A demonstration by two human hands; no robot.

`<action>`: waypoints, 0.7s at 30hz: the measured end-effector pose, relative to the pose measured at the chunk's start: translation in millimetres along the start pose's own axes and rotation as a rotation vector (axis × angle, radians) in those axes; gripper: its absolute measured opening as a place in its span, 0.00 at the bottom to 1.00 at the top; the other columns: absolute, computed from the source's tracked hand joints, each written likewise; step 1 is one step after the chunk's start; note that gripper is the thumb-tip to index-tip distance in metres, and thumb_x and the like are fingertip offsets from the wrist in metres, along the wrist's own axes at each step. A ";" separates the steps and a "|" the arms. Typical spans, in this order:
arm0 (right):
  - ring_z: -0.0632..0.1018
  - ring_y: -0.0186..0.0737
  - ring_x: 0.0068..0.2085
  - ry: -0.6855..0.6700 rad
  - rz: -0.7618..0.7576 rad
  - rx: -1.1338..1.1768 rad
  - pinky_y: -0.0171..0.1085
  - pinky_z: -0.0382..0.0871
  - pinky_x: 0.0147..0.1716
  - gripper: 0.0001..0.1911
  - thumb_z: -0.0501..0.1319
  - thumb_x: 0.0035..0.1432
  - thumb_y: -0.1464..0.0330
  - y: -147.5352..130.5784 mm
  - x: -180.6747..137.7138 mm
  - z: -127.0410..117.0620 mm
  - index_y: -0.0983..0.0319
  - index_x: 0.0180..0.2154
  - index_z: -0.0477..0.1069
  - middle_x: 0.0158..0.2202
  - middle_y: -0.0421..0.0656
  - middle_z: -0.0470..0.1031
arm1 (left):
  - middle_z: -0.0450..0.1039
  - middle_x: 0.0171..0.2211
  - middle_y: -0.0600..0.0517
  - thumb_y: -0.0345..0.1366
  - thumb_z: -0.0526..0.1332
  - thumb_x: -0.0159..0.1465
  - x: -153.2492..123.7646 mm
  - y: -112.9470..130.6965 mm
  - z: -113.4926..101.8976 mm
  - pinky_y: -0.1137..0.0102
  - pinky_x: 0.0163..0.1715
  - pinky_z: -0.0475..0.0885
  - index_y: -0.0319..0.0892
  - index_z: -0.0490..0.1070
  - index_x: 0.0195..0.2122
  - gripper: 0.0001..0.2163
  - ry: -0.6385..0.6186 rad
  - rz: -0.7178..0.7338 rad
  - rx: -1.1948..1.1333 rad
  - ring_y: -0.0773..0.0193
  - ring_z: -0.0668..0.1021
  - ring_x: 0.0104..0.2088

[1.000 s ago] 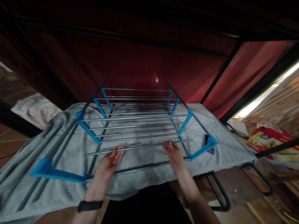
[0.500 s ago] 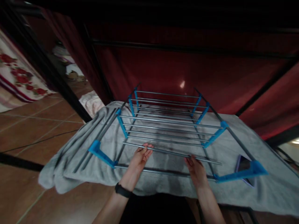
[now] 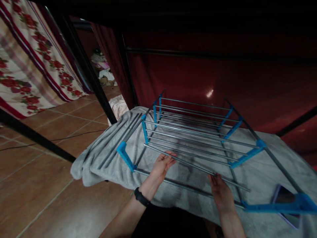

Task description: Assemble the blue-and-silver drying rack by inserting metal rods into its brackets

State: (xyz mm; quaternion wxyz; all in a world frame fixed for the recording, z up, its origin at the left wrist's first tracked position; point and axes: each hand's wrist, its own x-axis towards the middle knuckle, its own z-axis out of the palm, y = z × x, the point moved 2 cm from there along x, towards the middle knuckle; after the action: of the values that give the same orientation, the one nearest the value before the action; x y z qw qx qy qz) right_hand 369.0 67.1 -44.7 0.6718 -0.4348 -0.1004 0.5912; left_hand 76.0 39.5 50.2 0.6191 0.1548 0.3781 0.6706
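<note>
Both hands are on one slim, straight, grey metal rod [image 3: 190, 164]: the left hand [image 3: 162, 166] has its palm turned up, fingers curled under and thumb over, while the right hand [image 3: 220, 189] pinches it further along, short of the other end. Gripped apart like that, I'd say, the rod stays steady and both its ends are free. It slants across the near opening of a low rack of grey metal tubes and bright blue plastic brackets [image 3: 145, 130], above the front rail; whether its left end touches the nearest bracket, I can't tell from here.

The rack lies spread on a soft grey blanket [image 3: 85, 170], probably because that gives it a broad, padded rest. Two more loose grey rods [image 3: 115, 148] lie side by side at its left, perhaps kept there to be within reach. On the right, a dark phone with a purple edge [image 3: 281, 195] lies partly beneath a blue corner bracket [image 3: 274, 208], as if simply put down there. I can read no brand, label or writing on any of it
</note>
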 end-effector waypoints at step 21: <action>0.82 0.39 0.39 -0.339 0.386 -0.079 0.37 0.80 0.43 0.12 0.73 0.52 0.64 15.0 -72.2 97.5 0.61 0.37 0.79 0.39 0.45 0.82 | 0.77 0.42 0.47 0.46 0.56 0.70 -26.9 -12.4 68.4 0.59 0.52 0.72 0.44 0.69 0.44 0.11 -0.215 0.389 0.553 0.57 0.78 0.47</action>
State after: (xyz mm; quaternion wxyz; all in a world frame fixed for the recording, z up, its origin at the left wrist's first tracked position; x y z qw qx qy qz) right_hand 274.8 47.7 30.8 0.5025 -0.3666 -0.1499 0.7685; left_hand 136.1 34.9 94.0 0.4508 0.4555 0.4414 0.6280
